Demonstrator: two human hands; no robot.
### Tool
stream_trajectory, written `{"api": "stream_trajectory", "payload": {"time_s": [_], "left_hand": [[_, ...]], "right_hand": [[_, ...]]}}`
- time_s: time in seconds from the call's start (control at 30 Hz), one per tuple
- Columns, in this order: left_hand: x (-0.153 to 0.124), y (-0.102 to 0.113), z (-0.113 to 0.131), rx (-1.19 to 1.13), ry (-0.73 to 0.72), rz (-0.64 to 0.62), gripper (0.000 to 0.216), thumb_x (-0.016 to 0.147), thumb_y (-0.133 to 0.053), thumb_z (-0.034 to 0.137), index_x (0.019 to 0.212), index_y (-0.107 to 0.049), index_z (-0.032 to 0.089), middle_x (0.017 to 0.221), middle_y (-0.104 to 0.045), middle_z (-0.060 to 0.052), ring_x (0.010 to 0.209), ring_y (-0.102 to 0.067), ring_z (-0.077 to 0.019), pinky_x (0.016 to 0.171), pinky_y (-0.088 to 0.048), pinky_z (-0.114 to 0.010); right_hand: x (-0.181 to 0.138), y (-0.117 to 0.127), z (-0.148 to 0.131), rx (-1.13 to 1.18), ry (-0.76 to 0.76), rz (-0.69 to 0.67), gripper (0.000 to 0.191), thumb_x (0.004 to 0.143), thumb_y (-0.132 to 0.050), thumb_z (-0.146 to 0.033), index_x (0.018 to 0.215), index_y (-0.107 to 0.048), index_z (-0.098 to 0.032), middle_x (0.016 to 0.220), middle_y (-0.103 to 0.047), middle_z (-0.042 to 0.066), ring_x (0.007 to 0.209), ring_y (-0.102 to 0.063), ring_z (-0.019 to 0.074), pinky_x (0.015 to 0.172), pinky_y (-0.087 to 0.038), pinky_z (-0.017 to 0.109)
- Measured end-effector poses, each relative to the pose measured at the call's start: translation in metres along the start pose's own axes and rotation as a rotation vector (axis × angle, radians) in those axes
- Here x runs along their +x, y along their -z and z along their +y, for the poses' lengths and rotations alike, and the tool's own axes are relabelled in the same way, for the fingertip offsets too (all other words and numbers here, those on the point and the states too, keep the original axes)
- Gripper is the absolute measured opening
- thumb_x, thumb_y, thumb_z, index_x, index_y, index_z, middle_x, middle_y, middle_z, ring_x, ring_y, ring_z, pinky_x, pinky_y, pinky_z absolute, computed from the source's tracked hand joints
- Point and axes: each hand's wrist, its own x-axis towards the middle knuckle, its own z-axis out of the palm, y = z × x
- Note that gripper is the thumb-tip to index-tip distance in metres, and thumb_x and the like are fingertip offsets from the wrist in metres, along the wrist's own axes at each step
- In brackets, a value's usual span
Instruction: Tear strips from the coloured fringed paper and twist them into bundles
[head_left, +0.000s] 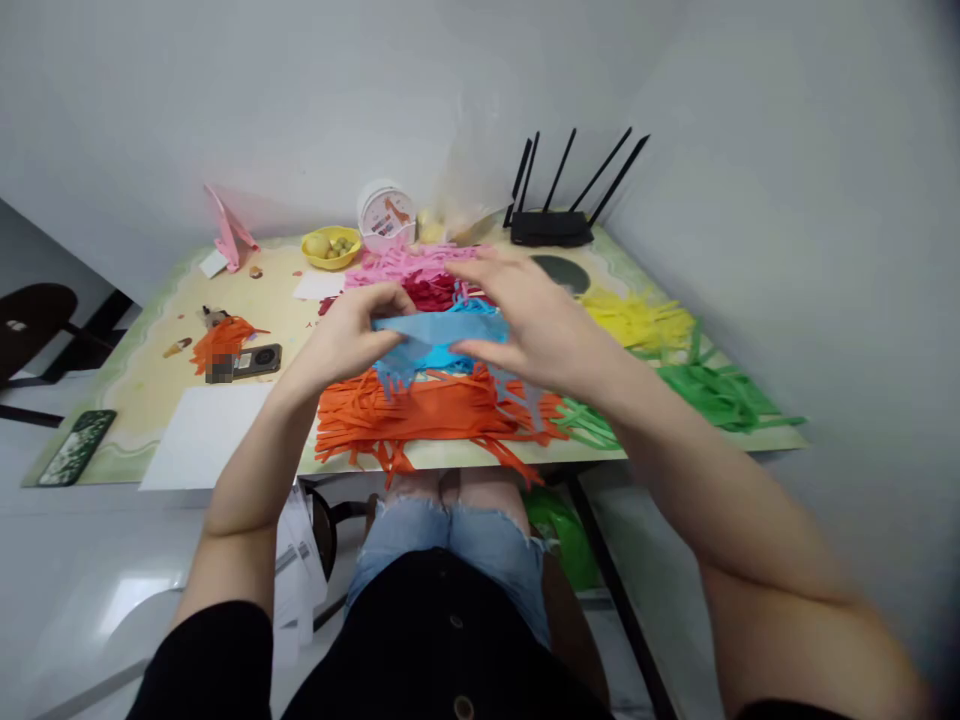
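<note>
A light blue fringed strip [442, 328] is stretched level between my two hands, above the table. My left hand [349, 330] grips its left end with the thumb in front and the fingers curled behind. At the right end, my right hand [544, 325] has the strip between its thumb and fingers; these fingers are fairly straight and spread. Loose tails hang from both ends, blurred at the right. Below lies an orange fringed bundle [435, 408]. Brighter blue fringe [469, 358], dark red fringe [435, 292] and pink fringe [409, 263] lie behind the strip.
Yellow fringe [637, 320] and green fringe [716, 395] lie to the right. A black router [551, 229], white tub [386, 215] and yellow fruit bowl [330, 262] stand at the back. On the left are a white sheet [202, 435], small orange fringe [225, 340] and a phone [77, 447].
</note>
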Motion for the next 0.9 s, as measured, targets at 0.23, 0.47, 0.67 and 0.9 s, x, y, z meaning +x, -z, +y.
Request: {"api": "stream_trajectory", "payload": {"time_s": [0.23,0.47,0.67,0.9], "left_hand": [[-0.006,-0.001,-0.007,0.002,-0.016,0.096,0.010,0.081,-0.059,0.026,0.084,-0.053,0.018,0.080,-0.059,0.000,0.070,-0.052,-0.0117,0.064,-0.043,-0.023],[-0.007,-0.004,-0.005,-0.131,0.002,0.157,0.010,0.082,-0.061,0.026,0.086,-0.059,0.017,0.077,-0.061,0.000,0.066,-0.052,-0.0111,0.060,-0.042,-0.022],[-0.014,-0.003,-0.008,-0.145,-0.024,0.142,0.026,0.074,-0.055,0.017,0.094,-0.072,0.015,0.090,-0.074,-0.005,0.080,-0.064,-0.0158,0.068,-0.050,-0.024],[-0.022,0.003,-0.008,-0.172,-0.192,0.157,0.038,0.074,-0.056,0.008,0.103,-0.078,0.020,0.099,-0.077,-0.005,0.087,-0.067,-0.0160,0.075,-0.052,-0.026]], "right_hand": [[-0.002,-0.014,0.014,0.245,-0.212,0.050,0.013,0.089,-0.058,-0.028,0.090,-0.067,-0.018,0.084,-0.072,0.005,0.073,-0.064,0.0182,0.069,-0.048,0.031],[-0.008,-0.015,0.015,0.322,-0.253,0.071,0.022,0.080,-0.072,-0.037,0.092,-0.066,-0.019,0.084,-0.070,0.003,0.070,-0.061,0.0174,0.064,-0.045,0.029],[-0.017,-0.015,0.020,0.513,-0.301,0.180,0.011,0.082,-0.068,-0.029,0.090,-0.069,-0.021,0.082,-0.071,0.002,0.070,-0.063,0.0166,0.060,-0.046,0.027],[-0.027,-0.011,0.023,0.672,-0.161,0.211,0.021,0.078,-0.064,-0.014,0.091,-0.077,-0.025,0.088,-0.074,0.001,0.076,-0.066,0.0163,0.065,-0.050,0.028]]}}
